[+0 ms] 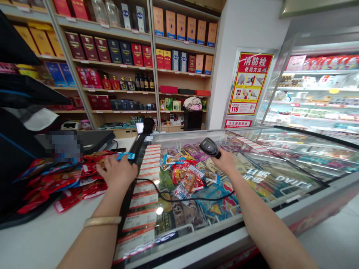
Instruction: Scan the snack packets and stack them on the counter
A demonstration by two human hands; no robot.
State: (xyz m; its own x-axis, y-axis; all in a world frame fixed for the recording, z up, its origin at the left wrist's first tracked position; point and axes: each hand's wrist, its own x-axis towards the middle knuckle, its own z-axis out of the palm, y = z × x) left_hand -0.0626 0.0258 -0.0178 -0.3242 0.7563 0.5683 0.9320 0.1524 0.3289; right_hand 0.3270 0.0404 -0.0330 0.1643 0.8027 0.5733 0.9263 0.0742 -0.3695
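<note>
My left hand (119,172), with a bracelet on its wrist, has its fingers spread over the right end of a pile of red and blue snack packets (75,179) on the white counter (64,231). A black handheld scanner (209,147) is gripped in my right hand (224,161) above the glass-topped freezer (179,209). Several small packets (187,177) lie in a loose group on the glass between my hands. Across the glass in front of them runs a black cable (179,200).
Dark checkout equipment (17,149) stands at the left. Behind are shelves of boxes and bottles (117,67). A person's dark-haired head (148,125) shows beyond the freezer. A lit refrigerated display (322,89) stands at the right. Price labels (146,179) line the freezer's left side.
</note>
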